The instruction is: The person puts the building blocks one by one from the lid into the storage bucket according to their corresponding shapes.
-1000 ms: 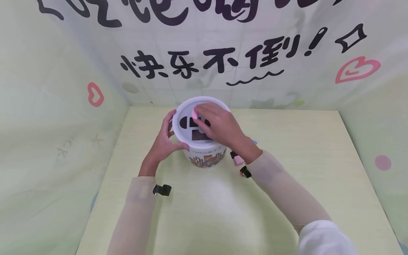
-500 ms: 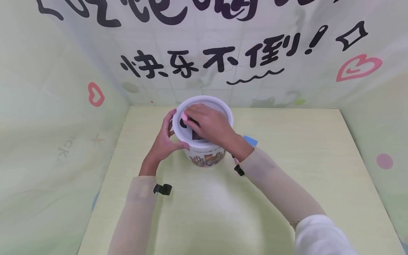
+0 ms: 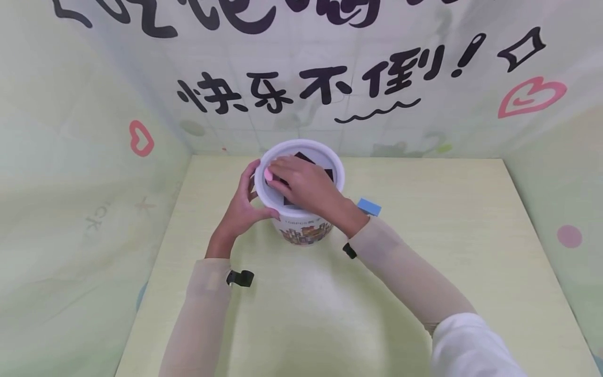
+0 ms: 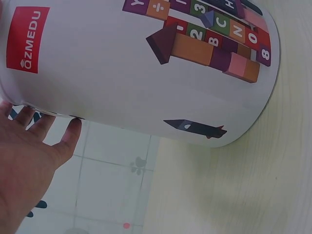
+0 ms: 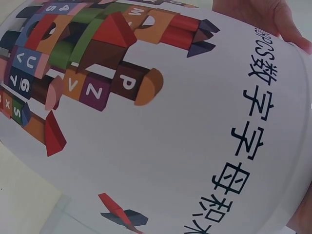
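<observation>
A white bucket (image 3: 306, 230) printed with colourful building blocks stands upright at the back of the table. Its recessed lid (image 3: 323, 155) has dark cut-out holes, partly covered by my right hand (image 3: 306, 183). Between that hand's thumb and fingers is a small pink block (image 3: 268, 174), pinched over the left part of the lid. Its exact shape is unclear, and so is whether it has entered a hole. My left hand (image 3: 245, 201) grips the bucket's left side just below the rim, thumb in front and fingers behind. In the left wrist view, the fingers (image 4: 70, 139) touch the wall.
A blue block (image 3: 369, 207) lies on the table (image 3: 447, 225) right of the bucket, beside my right wrist. A printed curtain (image 3: 301, 125) hangs close behind the bucket, and more cloth stands at both sides. Small black cameras (image 3: 242, 278) are worn on the wrists.
My right hand has moved left across the lid with the pink block, from over the middle holes to the left one. The right forearm now hides the pink piece on the table. My left hand stays put.
</observation>
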{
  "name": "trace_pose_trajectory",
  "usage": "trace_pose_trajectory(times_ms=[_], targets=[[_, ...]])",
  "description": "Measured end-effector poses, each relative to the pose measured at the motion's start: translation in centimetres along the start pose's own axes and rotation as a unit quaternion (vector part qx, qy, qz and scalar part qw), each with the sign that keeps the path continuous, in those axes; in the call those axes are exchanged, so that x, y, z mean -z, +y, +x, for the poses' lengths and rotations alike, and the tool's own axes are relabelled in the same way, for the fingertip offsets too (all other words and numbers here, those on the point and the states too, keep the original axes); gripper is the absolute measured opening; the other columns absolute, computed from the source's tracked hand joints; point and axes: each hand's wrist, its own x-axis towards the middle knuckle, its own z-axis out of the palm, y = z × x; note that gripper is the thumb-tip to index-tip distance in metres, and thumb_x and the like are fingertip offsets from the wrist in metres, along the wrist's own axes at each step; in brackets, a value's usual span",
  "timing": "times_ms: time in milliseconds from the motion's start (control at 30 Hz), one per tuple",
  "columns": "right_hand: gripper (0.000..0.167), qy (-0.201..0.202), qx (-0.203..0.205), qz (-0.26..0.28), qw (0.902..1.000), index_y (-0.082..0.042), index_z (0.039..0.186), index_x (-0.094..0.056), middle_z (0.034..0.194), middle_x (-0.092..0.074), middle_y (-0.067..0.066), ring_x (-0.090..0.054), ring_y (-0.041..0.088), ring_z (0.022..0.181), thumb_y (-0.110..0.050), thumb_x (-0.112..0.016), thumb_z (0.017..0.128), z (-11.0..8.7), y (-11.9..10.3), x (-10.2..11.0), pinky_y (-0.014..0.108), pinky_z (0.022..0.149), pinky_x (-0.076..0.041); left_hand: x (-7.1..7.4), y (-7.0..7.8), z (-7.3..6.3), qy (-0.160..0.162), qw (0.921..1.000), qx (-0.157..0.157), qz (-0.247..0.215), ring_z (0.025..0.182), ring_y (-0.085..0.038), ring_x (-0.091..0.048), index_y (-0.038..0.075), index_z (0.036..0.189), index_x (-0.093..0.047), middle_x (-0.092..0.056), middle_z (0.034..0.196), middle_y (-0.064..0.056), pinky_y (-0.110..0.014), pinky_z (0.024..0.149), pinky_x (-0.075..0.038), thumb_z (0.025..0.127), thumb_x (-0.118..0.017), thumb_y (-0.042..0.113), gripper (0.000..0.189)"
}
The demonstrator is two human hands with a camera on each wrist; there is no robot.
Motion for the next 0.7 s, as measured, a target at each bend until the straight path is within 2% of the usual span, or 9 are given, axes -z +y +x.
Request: trace_pose_trajectory(times_ms=[167,267,500,700], targets=[[0.035,-0.009,-0.001,0.0,1.0,-0.011,0.124,-0.067,0.128,-0.065,0.003,-0.055,0.016,0.125,-0.032,-0.051,0.102,0.0,0.0,0.1,0.029,0.108,-0.041,-0.4,2.3,-0.2,-0.006,0.9999,0.009,-0.002,0.142,-0.025,-0.029,0.007,0.154,-0.01,-0.022,0.158,-0.008,-0.051,0.114,-0.029,0.07,-0.089,0.025,0.117],[0.035,-0.012,0.002,-0.004,0.9999,-0.01,0.125,-0.067,0.128,-0.065,0.004,-0.055,0.016,0.125,-0.031,-0.052,0.101,0.1,0.0,0.1,0.029,0.108,-0.041,-0.4,2.4,-0.3,-0.006,0.9999,0.009,0.0,0.142,-0.025,-0.03,0.006,0.154,-0.01,-0.023,0.158,-0.009,-0.05,0.114,-0.03,0.07,-0.089,0.023,0.117],[0.033,-0.013,0.002,-0.015,0.9998,-0.01,0.121,-0.068,0.124,-0.067,0.003,-0.058,0.016,0.12,-0.031,-0.053,0.101,0.1,0.0,0.1,0.028,0.103,-0.045,0.0,0.0,0.2,-0.005,1.0,0.008,0.002,0.144,-0.023,-0.027,0.013,0.156,-0.008,-0.02,0.16,-0.004,-0.051,0.115,-0.029,0.068,-0.09,0.024,0.121],[0.031,-0.01,0.005,-0.012,0.9999,-0.01,0.117,-0.07,0.121,-0.068,0.003,-0.06,0.016,0.117,-0.03,-0.052,0.101,0.1,0.0,0.0,0.029,0.1,-0.047,0.1,-0.6,0.1,-0.003,0.9999,0.013,0.011,0.144,-0.018,-0.027,0.019,0.157,-0.006,-0.02,0.16,0.004,-0.049,0.115,-0.028,0.069,-0.089,0.027,0.122]])
